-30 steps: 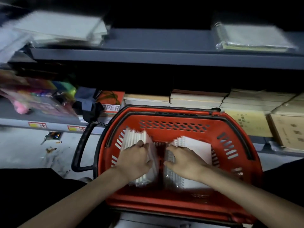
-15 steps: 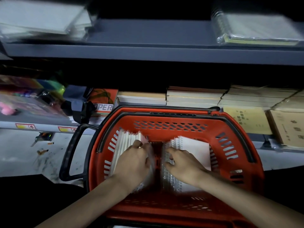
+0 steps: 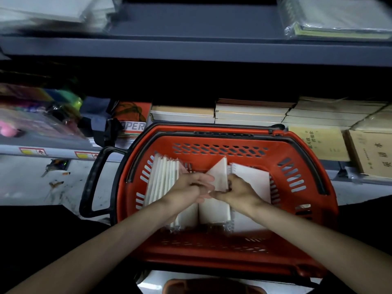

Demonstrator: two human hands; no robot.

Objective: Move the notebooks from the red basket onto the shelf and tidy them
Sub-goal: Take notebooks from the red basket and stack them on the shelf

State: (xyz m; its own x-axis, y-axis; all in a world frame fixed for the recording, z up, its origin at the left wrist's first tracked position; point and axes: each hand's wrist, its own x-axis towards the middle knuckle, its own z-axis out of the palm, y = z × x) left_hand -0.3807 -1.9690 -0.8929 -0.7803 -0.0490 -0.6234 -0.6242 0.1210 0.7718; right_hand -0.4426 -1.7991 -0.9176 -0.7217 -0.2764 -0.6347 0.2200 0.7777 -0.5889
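The red basket (image 3: pixel 297 149) stands in front of me, with white spiral notebooks inside. One stack (image 3: pixel 162 179) stands on edge at the basket's left. Another notebook (image 3: pixel 252 181) lies at the right. Between them a middle notebook (image 3: pixel 219 177) is tilted up. My left hand (image 3: pixel 191 187) and my right hand (image 3: pixel 237 190) meet over the basket's middle. The right hand's fingers are closed on the tilted notebook's edge. The left hand's fingers lie against its lower left side. The grey shelf (image 3: pixel 191 49) runs across the top.
Wrapped notebooks lie on the grey shelf at the left (image 3: pixel 53 11) and right (image 3: pixel 339 20). The lower shelf holds paper stacks (image 3: pixel 250 112), tan booklets (image 3: pixel 318 141) and colourful packs (image 3: pixel 38 124). The basket's black handle (image 3: pixel 91 183) sticks out left over a dirty floor.
Both hands have come together at the basket's centre. A middle notebook has been tipped up between the two stacks. The view has shifted slightly.
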